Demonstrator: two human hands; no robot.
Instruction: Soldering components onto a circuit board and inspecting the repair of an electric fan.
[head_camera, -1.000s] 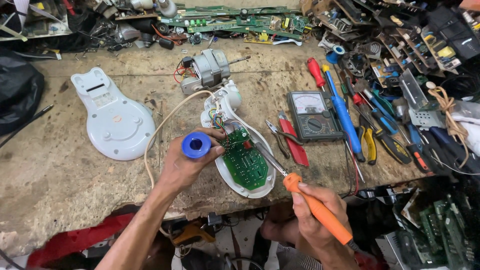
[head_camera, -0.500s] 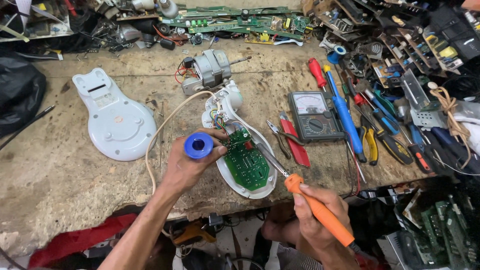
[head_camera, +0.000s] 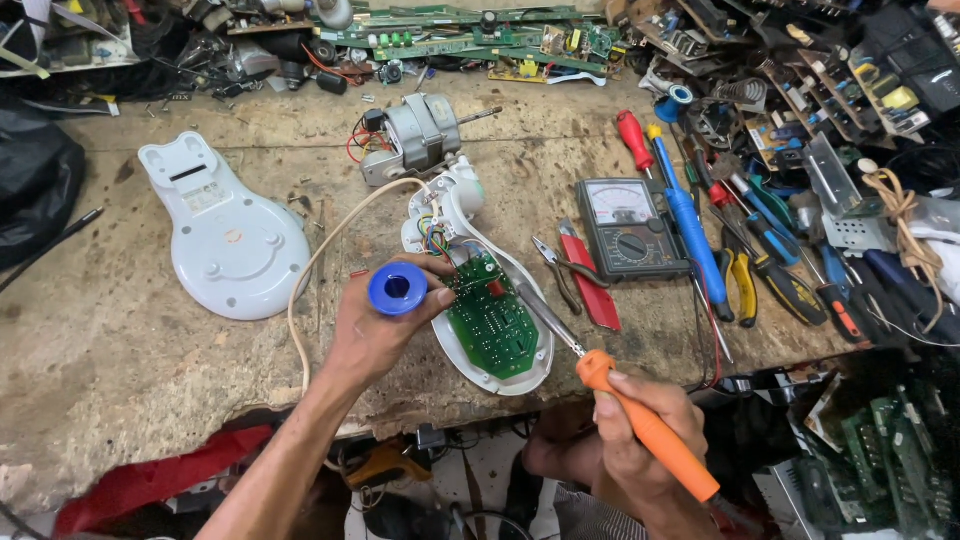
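At the centre of the frame the green circuit board (head_camera: 490, 318) lies bared in its opened white housing (head_camera: 455, 215) — the left hand (head_camera: 375, 325) clamped on a blue solder spool (head_camera: 398, 288), the right hand (head_camera: 640, 435) gripping the orange soldering iron (head_camera: 640, 425) whose tip rests at the board's upper edge — so soldering looks under way, with the white cover (head_camera: 230, 235) lying apart at upper left, not yet refitted.

Soldering iron (head_camera: 640, 425) over circuit board (head_camera: 492, 320) (green)

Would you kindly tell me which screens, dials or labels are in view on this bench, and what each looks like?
Analog multimeter: flat on the bench right of the green circuit board; dark grey rectangular case, pale meter window above a round black selector knob.
White plastic cover: left on the bench; a small pale label near its narrow end, print too small to tell.
No packages or lit screens visible.
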